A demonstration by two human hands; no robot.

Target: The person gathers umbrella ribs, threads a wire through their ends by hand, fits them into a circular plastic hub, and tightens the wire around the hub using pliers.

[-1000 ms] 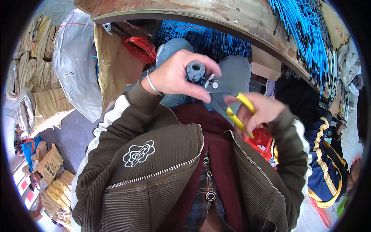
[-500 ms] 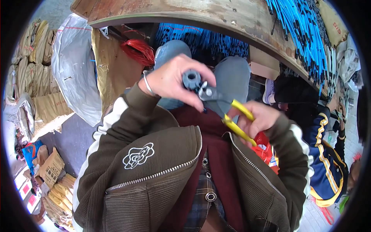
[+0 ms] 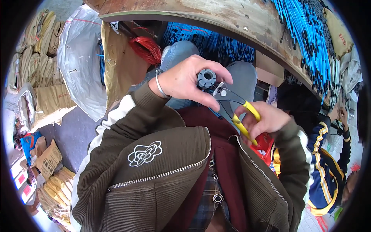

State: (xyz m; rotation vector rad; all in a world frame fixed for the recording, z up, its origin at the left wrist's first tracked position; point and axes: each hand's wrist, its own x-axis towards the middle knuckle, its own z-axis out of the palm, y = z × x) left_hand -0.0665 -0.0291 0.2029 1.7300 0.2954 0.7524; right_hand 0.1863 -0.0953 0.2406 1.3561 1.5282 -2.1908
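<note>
My left hand [image 3: 185, 82], with a bracelet at its wrist, is closed round a dark grey cylindrical plastic piece [image 3: 206, 78]. Its round end has a centre hole and notches along the rim, and it faces up. In my right hand [image 3: 269, 117] is a pair of pliers with yellow handles [image 3: 241, 127], which stand spread apart. The metal head of the pliers lies against the lower right side of the grey piece, by my left fingertips. Exactly what the jaws grip is hidden there. A thin dark strand shows below my left fingers.
Ahead is a wooden bench [image 3: 162, 7] with bundled blue rods [image 3: 305, 42] on its right; more blue rods and a red coil [image 3: 146, 49] are beneath. Plastic-covered goods [image 3: 79, 65] and paper-wrapped bundles [image 3: 42, 69] stand left. A co-worker's dark blue sleeve [image 3: 322, 158] is at right.
Both hands, still holding the grey piece and the pliers, appear slightly farther right, as does the scene behind. The grey piece has turned so its notched end faces up more.
</note>
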